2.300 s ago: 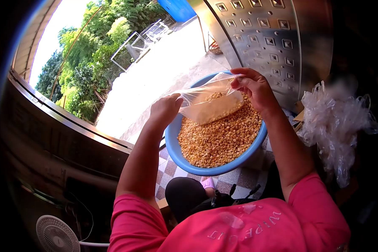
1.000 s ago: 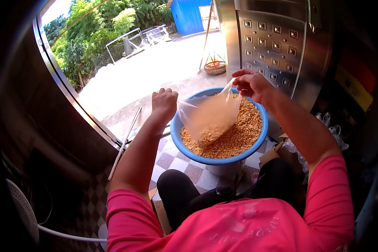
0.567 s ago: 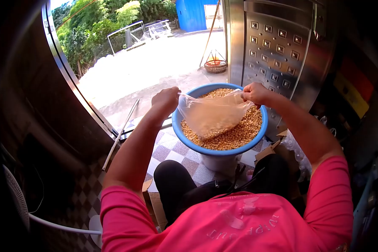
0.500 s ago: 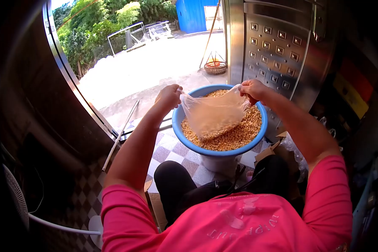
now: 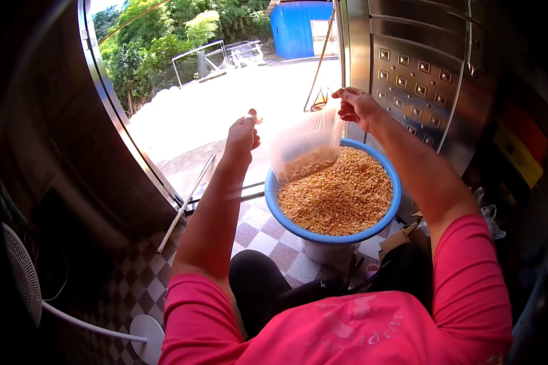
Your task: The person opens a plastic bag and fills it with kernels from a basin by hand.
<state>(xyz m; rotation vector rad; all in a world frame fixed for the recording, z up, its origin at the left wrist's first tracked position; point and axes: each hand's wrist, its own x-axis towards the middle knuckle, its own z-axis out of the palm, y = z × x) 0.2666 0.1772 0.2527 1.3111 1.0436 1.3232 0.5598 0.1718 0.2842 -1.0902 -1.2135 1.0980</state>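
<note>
In the head view, sits in a pink top [image 5: 347,328] and black trousers [image 5: 256,277], with 2 bare arms stretched forward. Pinches the upper right corner of a clear plastic bag [image 5: 310,131] between the thumb and fingertips of the right hand [image 5: 356,108]. Raises the left hand [image 5: 243,137] just beside the bag's upper left edge, fingers curled in towards the thumb; cannot tell, with the film lost in glare there, whether grasping it or not. Spreads the bag above the upper left part of a blue basin [image 5: 397,194], lower edge slanting down to the left. Shows yellow-orange kernels [image 5: 341,207] through the bag's bottom; cannot tell whether inside it or beneath. Has the basin, filled with kernels, in front of 2 knees, on a pale support [image 5: 332,250] over a checkered floor [image 5: 256,231]. Includes, at lower left, 1 white fan [image 5: 21,267]; near the doorway, 1 slanting pole [image 5: 186,207]; at right, a studded metal door [image 5: 408,91]; outside, trees [image 5: 164,36] and 1 blue building [image 5: 295,30].
</note>
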